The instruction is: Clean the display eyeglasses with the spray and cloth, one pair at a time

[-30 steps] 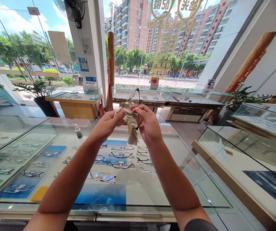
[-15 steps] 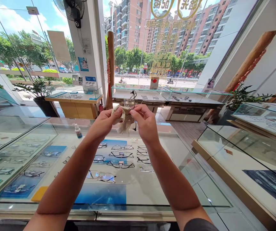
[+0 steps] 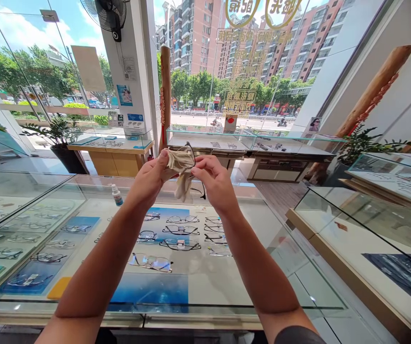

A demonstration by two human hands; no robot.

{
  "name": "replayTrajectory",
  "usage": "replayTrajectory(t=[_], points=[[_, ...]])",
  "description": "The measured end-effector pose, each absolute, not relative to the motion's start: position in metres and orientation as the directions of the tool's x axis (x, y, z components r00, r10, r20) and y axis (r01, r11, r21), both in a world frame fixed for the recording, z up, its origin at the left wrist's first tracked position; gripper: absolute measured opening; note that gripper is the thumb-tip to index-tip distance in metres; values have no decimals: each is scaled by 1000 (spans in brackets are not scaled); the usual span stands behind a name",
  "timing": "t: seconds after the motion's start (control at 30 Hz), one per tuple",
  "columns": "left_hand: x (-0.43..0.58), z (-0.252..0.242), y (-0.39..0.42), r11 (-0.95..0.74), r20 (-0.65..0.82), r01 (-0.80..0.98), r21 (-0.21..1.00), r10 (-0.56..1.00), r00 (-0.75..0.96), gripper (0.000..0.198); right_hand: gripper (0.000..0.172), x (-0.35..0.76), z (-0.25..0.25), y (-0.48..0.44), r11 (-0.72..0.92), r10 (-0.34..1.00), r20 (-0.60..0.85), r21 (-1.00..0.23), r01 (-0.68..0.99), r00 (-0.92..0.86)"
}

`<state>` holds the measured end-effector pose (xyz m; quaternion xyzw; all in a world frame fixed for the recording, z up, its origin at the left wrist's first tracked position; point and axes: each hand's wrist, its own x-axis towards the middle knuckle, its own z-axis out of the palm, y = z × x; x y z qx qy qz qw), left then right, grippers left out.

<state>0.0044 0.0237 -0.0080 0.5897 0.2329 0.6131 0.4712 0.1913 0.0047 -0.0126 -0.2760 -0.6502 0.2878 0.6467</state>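
Held up in front of me are a pair of dark-framed eyeglasses (image 3: 188, 156), with one lens wrapped in a beige cleaning cloth (image 3: 179, 161). My left hand (image 3: 149, 180) pinches the cloth against that lens. The loose end of the cloth hangs down below the frame. My right hand (image 3: 214, 181) grips the eyeglasses at their other side, and a dark temple arm (image 3: 201, 191) sticks out below it. The second lens is partly hidden by my fingers and the cloth.
Below my hands is a glass display counter (image 3: 198, 306) holding rows of eyeglasses on white and blue mats. A small spray bottle (image 3: 117, 195) stands on it at left. More glass cases surround me, and large shop windows face the street.
Both hands have risen slightly and shifted left, carrying the eyeglasses up and left. The cloth now covers more of the lens, and less of it hangs below.
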Motion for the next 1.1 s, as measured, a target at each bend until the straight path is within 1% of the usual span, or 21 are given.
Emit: replayTrajectory(t=[0.1, 0.23, 0.37, 0.57, 0.8, 0.93, 1.1], points=[[8, -7, 20, -451, 529, -329, 830, 825, 202, 64, 17, 188, -13, 5, 671, 741, 669, -740, 34, -65], [9, -6, 18, -460, 558, -358, 813, 789, 255, 54, 19, 188, -12, 3, 665, 746, 658, -745, 54, -100], [6, -7, 19, -483, 566, -315, 817, 776, 280, 45, 21, 189, -9, 0, 635, 765, 627, -772, 15, -146], [-2, -7, 24, -512, 576, -269, 816, 762, 296, 38, 21, 190, -5, -6, 596, 790, 583, -802, 18, -190], [5, -7, 18, -484, 558, -311, 818, 799, 225, 44, 22, 194, -2, -8, 610, 764, 587, -793, 1, -268], [13, -11, 18, -460, 533, -333, 823, 829, 171, 43, 22, 197, -2, -7, 634, 729, 606, -773, -21, -319], [16, -14, 18, -469, 526, -305, 829, 839, 138, 41, 22, 200, -2, -7, 654, 704, 594, -756, 31, -390]])
